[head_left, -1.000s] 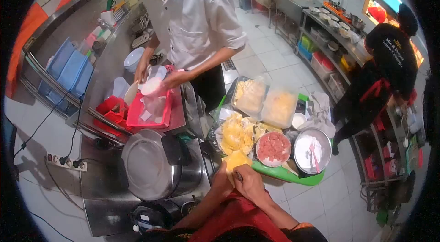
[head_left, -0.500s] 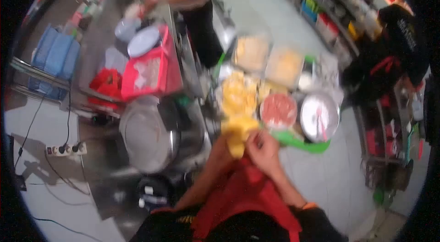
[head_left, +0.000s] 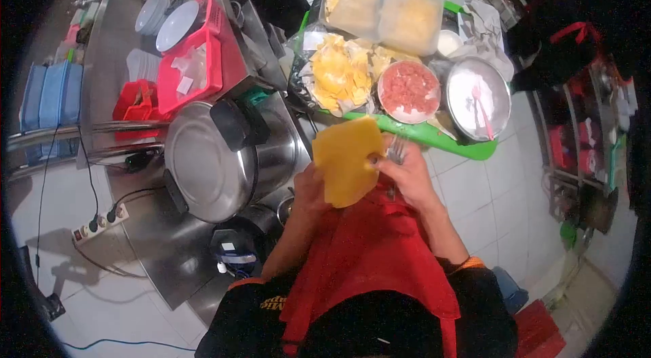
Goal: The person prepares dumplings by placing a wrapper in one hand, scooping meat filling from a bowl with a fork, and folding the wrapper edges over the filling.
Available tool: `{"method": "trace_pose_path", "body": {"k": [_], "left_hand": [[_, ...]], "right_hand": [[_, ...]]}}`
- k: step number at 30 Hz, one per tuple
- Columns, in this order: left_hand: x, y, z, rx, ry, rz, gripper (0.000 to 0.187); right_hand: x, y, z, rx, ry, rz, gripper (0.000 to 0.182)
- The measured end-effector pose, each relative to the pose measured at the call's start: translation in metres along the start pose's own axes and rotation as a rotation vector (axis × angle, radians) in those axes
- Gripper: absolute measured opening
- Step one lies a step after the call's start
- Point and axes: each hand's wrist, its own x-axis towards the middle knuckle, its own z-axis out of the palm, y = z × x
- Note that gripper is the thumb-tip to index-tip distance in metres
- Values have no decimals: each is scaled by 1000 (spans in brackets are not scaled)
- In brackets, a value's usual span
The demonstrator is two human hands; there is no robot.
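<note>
A flat yellow dough wrapper (head_left: 347,160) is held up between my hands, in front of the red apron. My left hand (head_left: 310,188) grips its left edge, with the fingers partly hidden behind the sheet. At the right edge, my right hand (head_left: 408,171) pinches the wrapper with its thumb. A metal fork (head_left: 395,150) is also in this hand, its tines pointing up. Just beyond lies a bowl of pink minced meat (head_left: 409,89). Left of the bowl is a pile of yellow wrappers (head_left: 340,76). A metal bowl of white powder (head_left: 478,97) with a pink-handled utensil stands at the right.
Two clear containers (head_left: 409,17) stand at the back of the green tray (head_left: 468,148). A large steel pot (head_left: 208,163) is at my left, near a pink basket (head_left: 207,80) and white plates (head_left: 178,26). Another person (head_left: 553,39) is at the right.
The wrapper is now raised and turned more face-on between my hands. The view has tilted down, so the tray and bowls appear higher. The fork now shows clearly.
</note>
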Motion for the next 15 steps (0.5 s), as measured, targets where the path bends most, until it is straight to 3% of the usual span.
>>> {"method": "trace_pose_path", "body": {"k": [3,5,6,8,12,15], "left_hand": [[-1,1,4,-146,-114,-82,52],[-4,7,17,-75,145,-138,50],[-5,9,29,-77,148,-143,50],[-10,11,47,148,334,-48,51],[-24,22,22,189,407,45,53],[-26,27,19,167,416,119,53]], "right_hand": [[-3,1,17,271,38,286,14],[-6,-4,24,325,103,387,15],[-8,-6,27,377,162,487,15],[-17,10,17,321,126,517,17],[-41,13,31,291,134,534,26],[-55,25,24,44,37,539,30]]}}
